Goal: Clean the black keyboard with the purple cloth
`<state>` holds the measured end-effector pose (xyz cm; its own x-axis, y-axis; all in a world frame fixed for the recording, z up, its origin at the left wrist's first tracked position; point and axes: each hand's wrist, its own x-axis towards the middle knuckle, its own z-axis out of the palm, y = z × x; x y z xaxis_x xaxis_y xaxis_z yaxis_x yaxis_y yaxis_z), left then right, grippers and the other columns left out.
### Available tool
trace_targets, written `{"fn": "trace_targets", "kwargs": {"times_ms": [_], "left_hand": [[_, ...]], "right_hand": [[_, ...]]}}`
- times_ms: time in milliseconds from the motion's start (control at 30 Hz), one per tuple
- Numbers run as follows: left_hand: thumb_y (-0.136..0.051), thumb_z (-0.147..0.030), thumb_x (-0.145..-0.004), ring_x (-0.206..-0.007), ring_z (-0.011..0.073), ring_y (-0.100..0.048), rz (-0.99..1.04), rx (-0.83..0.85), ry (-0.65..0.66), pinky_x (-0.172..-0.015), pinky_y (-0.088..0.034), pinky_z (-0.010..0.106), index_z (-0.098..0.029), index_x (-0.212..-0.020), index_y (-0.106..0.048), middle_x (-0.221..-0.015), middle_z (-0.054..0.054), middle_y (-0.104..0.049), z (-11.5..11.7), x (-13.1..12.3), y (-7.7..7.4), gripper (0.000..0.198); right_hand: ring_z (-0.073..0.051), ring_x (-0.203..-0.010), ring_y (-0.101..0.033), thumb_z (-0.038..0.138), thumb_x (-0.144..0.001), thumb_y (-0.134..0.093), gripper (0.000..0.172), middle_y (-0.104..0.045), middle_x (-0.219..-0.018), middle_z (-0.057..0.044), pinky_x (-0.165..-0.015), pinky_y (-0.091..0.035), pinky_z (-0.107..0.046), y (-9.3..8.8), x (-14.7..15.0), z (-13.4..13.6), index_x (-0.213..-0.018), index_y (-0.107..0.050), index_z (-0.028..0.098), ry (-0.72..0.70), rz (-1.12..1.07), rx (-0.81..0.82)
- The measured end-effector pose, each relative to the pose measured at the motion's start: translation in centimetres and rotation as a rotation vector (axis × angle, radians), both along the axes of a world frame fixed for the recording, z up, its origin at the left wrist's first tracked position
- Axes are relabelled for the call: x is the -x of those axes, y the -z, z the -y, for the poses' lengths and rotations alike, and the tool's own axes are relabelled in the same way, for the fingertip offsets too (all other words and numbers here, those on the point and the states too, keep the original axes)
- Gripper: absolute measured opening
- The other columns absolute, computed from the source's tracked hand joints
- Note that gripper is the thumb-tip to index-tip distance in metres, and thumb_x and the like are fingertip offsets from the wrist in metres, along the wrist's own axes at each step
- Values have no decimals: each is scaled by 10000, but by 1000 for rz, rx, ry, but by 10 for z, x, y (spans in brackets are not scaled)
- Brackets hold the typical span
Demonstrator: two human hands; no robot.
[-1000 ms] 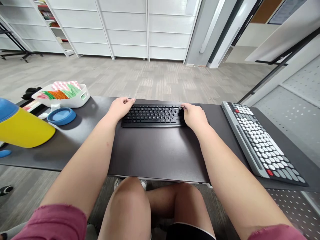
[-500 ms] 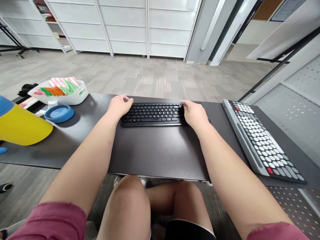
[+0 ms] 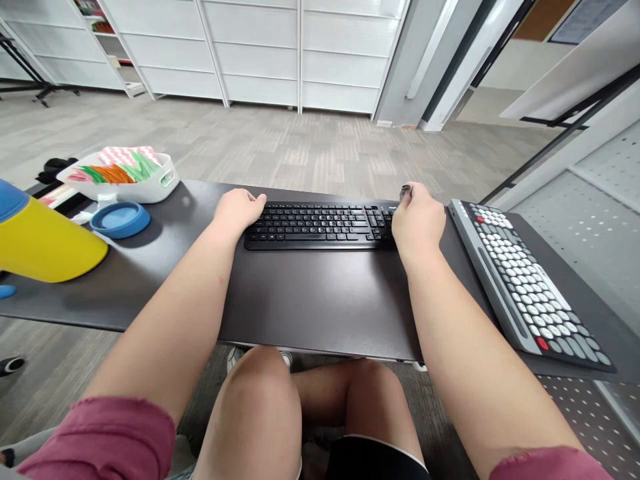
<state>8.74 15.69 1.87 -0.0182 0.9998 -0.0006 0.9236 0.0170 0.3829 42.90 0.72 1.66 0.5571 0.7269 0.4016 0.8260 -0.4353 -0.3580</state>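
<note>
A black keyboard [image 3: 320,227] lies lengthwise on the dark table, its keys facing up. My left hand [image 3: 240,212] grips its left end, thumb near the top edge and the other fingers curled and partly hidden. Over the right end is my right hand [image 3: 419,220], closed, with a small dark thing [image 3: 405,191] at its fingertips that I cannot make out. The hand covers the keyboard's right end.
A grey keyboard [image 3: 533,287] with round white keys stands at the right. Left are a yellow canister [image 3: 50,243], a blue lid [image 3: 120,220] and a white basket [image 3: 155,190] of colourful strips. The dark table's [image 3: 320,300] front edge is above my knees.
My right hand has moved right along the keyboard to its far right end, uncovering more keys. The left hand has stayed at the left end. The view has shifted slightly.
</note>
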Motion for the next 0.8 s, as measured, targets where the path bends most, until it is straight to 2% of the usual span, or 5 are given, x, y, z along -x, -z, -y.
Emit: {"fn": "trace_targets", "kwargs": {"times_ms": [133, 233, 333, 533, 800], "left_hand": [[-629, -629, -990, -1119, 383, -754, -26, 11, 19, -1051, -569, 472, -240, -1049, -816, -1113, 137, -830, -2, 0, 2, 436], [-627, -625, -997, -1144, 381, -750, -33, 15, 39, -1048, -572, 474, -238, -1075, -806, -1155, 145, -827, -2, 0, 2, 434], [-638, -624, -993, -1188, 388, -738, -41, 15, 52, -1056, -570, 483, -245, -1104, -798, -1204, 149, -819, -1, -1, 2, 425], [-615, -624, -1004, -1215, 388, -727, -48, 4, 64, -1060, -566, 488, -257, -1108, -785, -1245, 138, -812, -1, -1, 4, 418], [-567, -630, -1012, -1200, 401, -722, -78, -1, 93, -1033, -569, 507, -252, -1161, -779, -1250, 156, -804, -2, 0, 5, 459]], "right_hand": [[-355, -1010, -761, 298, -1085, -472, 435, -819, -1022, -206, -910, -553, -444, 8, 0, -5, -1378, -765, 165, -66, 11, 218], [-356, -1055, -763, 273, -1068, -509, 404, -824, -1069, -211, -930, -547, -443, 11, 2, -8, -1329, -799, 171, -99, 24, 329], [-360, -1095, -765, 270, -1104, -455, 422, -823, -1120, -221, -952, -541, -450, 10, 2, -9, -1313, -811, 182, -88, 23, 342], [-340, -1168, -759, 300, -1151, -425, 452, -821, -1244, -182, -985, -531, -428, 7, 8, -8, -1475, -736, 252, -191, -9, 333], [-331, -1198, -748, 262, -1130, -426, 469, -822, -1284, -141, -998, -537, -423, 8, 13, -7, -1489, -728, 272, -265, -11, 310]]}}
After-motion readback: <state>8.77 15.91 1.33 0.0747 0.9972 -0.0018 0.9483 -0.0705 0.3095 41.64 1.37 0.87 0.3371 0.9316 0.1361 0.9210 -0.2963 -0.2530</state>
